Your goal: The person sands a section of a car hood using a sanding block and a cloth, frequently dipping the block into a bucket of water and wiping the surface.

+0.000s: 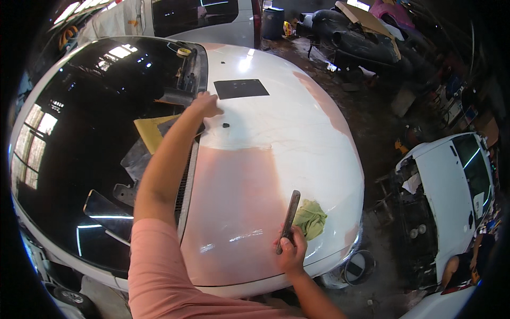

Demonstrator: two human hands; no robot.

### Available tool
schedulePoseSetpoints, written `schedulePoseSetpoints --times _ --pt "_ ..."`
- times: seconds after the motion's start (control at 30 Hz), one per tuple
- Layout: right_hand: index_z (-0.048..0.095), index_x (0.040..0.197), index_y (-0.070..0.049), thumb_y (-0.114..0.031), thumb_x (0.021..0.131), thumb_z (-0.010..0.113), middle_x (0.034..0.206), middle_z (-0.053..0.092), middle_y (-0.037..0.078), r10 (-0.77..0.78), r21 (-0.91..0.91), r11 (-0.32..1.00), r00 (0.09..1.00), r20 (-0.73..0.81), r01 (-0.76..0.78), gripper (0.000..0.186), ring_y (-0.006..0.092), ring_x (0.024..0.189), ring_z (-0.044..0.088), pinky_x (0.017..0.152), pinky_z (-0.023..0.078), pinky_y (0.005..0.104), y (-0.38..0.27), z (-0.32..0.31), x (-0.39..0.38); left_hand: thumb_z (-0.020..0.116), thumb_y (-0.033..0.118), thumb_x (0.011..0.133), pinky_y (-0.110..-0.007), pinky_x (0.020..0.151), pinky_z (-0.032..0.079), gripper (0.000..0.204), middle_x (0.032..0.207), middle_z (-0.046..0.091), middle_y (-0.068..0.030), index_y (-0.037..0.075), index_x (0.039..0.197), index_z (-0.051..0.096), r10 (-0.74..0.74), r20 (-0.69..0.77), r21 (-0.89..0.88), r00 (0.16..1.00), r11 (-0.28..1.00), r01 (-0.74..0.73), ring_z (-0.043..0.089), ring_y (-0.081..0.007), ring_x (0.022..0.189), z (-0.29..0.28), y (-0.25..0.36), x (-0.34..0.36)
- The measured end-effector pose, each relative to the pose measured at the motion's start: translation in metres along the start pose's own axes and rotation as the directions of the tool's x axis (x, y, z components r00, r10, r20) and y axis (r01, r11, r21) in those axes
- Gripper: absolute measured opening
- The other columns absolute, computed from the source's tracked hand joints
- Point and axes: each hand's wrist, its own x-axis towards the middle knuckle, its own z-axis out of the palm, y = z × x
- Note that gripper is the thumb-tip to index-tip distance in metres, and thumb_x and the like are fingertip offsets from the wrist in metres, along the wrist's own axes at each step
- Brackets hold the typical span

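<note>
Glossy painted metal hood (276, 133), soft cloth rag (309, 218), possibly metal file (289, 220)

A long, narrow, dark flat tool (289, 219), shaped like a sanding block or file, stands in the lower centre-right of the frame, tilted slightly right at its top. Its lower end sits in the right hand (291, 255), and its upper end reaches up over the pinkish patch. Just to its right, touching it, lies a crumpled yellow-green rag (309, 218) on the car's panel.
</note>
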Motion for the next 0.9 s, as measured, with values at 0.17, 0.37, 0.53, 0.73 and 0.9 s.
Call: schedulePoseSetpoints --times 0.17,0.37,0.53,0.73,0.9 --pt "0.065 0.125 0.004 -0.016 0.102 0.061 0.101 0.060 0.007 -0.025 0.082 0.996 0.999 -0.019 0.027 0.030 0.0126 0.080 0.064 0.071 0.052 0.0284 -0.007 0.003 0.001 0.087 0.061 0.075 -0.053 0.121 0.044 0.095 0.150 0.062 -0.0263 0.003 0.146 0.063 -0.088 0.184 0.021 0.979 0.996 0.086 0.049 -0.0454 0.148 -0.046 -0.058 -0.080" --pt "0.066 0.124 0.003 -0.017 0.104 0.061 0.101 0.060 0.005 -0.079 0.090 0.993 0.997 0.000 0.078 0.028 0.0111 0.079 0.062 0.070 0.052 0.0286 -0.007 0.006 0.003 0.092 0.058 0.067 -0.055 0.119 0.045 0.115 0.154 0.056 -0.0263 0.012 0.163 0.047 -0.008 -0.030 0.042 1.000 0.999 0.009 0.051 -0.0454 0.145 -0.012 -0.083 -0.136" --pt "0.066 0.120 0.001 -0.017 0.104 0.060 0.099 0.059 0.004 -0.098 0.030 0.995 0.995 -0.006 0.098 0.025 0.0120 0.079 0.063 0.071 0.053 0.0293 -0.005 0.006 0.004 0.090 0.043 0.073 -0.053 0.114 0.050 0.101 0.144 0.061 -0.0252 0.011 0.160 0.049 -0.034 -0.305 -0.074 0.952 0.997 0.012 0.056 -0.0420 0.140 -0.035 -0.074 -0.159" --pt "0.067 0.122 0.004 -0.015 0.105 0.066 0.104 0.059 0.005 -0.130 0.067 0.989 0.991 0.008 0.129 0.025 0.0101 0.082 0.062 0.073 0.052 0.0272 0.007 0.004 0.005 0.080 0.031 0.091 -0.039 0.102 0.056 0.075 0.129 0.066 -0.0117 0.001 0.152 0.049 -0.249 -0.390 -0.888 0.887 0.358 -0.290 0.067 -0.0221 0.119 -0.102 -0.026 -0.217" --pt "0.065 0.125 0.001 -0.018 0.105 0.064 0.101 0.061 0.004 -0.077 0.119 0.991 0.993 0.091 0.066 0.027 0.0100 0.081 0.060 0.071 0.051 0.0272 -0.004 -0.004 -0.017 0.067 0.032 0.100 -0.050 0.102 0.060 0.048 0.135 0.069 -0.0159 0.001 0.136 0.060 -0.186 -0.372 -0.723 0.910 -0.556 -0.409 0.071 -0.0320 0.117 -0.044 0.066 -0.308"
